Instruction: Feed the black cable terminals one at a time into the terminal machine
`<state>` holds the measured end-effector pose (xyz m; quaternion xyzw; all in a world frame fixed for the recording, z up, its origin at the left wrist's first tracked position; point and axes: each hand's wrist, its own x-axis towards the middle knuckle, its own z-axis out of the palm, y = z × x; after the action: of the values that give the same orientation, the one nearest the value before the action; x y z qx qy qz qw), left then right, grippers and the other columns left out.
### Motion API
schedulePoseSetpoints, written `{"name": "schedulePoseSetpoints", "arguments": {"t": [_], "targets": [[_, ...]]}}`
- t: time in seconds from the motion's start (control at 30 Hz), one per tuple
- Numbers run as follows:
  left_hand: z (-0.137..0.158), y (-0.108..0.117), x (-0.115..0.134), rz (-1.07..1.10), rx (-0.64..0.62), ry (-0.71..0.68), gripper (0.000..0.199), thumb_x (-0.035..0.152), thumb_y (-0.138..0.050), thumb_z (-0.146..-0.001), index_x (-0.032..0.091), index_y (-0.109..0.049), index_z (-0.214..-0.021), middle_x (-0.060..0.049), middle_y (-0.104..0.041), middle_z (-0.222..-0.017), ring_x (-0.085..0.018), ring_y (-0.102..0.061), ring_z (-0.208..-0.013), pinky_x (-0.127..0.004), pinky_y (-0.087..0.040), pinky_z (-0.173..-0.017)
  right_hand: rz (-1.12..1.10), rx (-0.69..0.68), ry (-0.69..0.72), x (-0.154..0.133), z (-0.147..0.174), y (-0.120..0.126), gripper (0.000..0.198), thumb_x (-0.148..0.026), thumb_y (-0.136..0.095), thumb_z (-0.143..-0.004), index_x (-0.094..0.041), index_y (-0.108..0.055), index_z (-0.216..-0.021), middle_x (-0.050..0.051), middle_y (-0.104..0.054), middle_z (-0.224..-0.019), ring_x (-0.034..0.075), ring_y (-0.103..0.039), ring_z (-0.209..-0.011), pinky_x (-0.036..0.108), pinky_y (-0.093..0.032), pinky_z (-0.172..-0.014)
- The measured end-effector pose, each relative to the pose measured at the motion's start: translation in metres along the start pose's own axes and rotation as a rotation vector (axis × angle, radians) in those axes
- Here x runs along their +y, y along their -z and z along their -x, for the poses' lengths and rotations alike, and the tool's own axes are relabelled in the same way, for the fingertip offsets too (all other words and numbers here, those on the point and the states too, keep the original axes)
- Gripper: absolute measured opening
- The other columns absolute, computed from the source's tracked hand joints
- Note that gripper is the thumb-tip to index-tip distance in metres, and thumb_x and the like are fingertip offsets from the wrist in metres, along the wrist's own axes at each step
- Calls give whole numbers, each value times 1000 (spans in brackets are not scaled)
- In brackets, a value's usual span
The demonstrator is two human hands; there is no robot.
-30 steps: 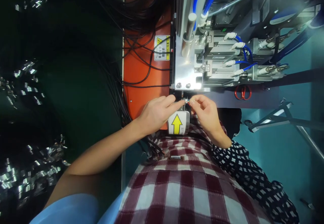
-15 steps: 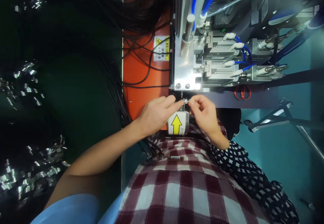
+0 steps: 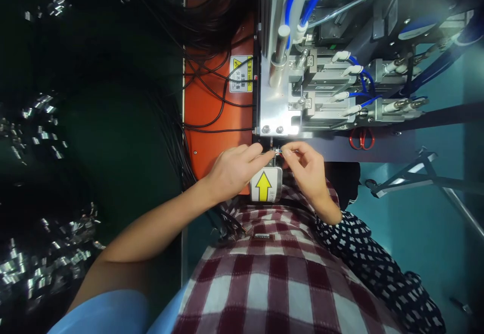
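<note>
My left hand [image 3: 237, 169] is closed in a pinch at the machine's front edge, its fingertips on a small cable end [image 3: 278, 151]. From the right, my right hand [image 3: 305, 172] pinches the fine coloured wires that come out of that end. The fingertips of both hands almost meet, so most of the cable end is hidden. Just below the fingers is a white plate with a yellow arrow [image 3: 263, 185]. Directly above them stands the machine's metal block [image 3: 278, 107].
Black cables [image 3: 212, 127] run over the orange panel [image 3: 202, 157] at left. Blue air hoses [image 3: 368, 77] and cylinders fill the upper right. Red-handled scissors [image 3: 362, 138] lie on the dark ledge. Several shiny-ended cables [image 3: 41, 117] lie on the dark surface at far left.
Almost nothing has changed. Both hands stay in place at the cable end, and my right fingers have shifted very slightly.
</note>
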<state>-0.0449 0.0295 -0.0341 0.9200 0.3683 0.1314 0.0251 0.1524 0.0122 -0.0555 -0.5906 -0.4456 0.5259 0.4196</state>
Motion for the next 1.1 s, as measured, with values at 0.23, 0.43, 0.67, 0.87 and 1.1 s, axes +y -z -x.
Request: {"name": "schedulePoseSetpoints", "arguments": {"t": [0.23,0.43,0.67,0.87,1.1], "targets": [[0,1,1,-70,-17,-16,30,22,-40,-101,21,-63,-120,-2,-56,-73,-15,-49,-62,-27,-36,-56,-105,-10,-167,-2,-3,-7,13,-30,-65,-83,-19,-60,-76,-4,-56,-55,11,-50,-50,25,-41,-51],[0,0,0,-65,-17,-21,31,20,-38,-101,20,-63,-120,-2,-56,-73,-16,-51,-64,-27,-39,-55,-195,-41,-263,5,-6,-1,19,-36,-68,-80,-17,-62,-77,-4,-57,-58,10,-50,-50,24,-41,-51],[0,-1,-1,-57,-5,-30,30,21,-39,-102,20,-64,-118,-2,-56,-74,-15,-50,-62,-27,-38,-55,-43,52,-54,-4,-4,-7,18,-35,-69,-82,-18,-69,-80,-1,-59,-64,11,-47,-53,25,-38,-49],[0,-1,-1,-46,1,-25,30,22,-41,-101,20,-65,-119,-2,-57,-75,-15,-50,-62,-27,-38,-55,71,139,123,4,-1,-12,12,-29,-65,-86,-19,-66,-79,-2,-58,-65,11,-47,-56,27,-39,-54],[0,-1,-1,-42,-52,-10,33,21,-37,-102,21,-63,-122,-3,-57,-76,-16,-51,-65,-27,-39,-56,122,71,44,6,-2,-8,13,-28,-60,-88,-18,-62,-80,-2,-57,-65,10,-45,-53,26,-37,-50]]}}
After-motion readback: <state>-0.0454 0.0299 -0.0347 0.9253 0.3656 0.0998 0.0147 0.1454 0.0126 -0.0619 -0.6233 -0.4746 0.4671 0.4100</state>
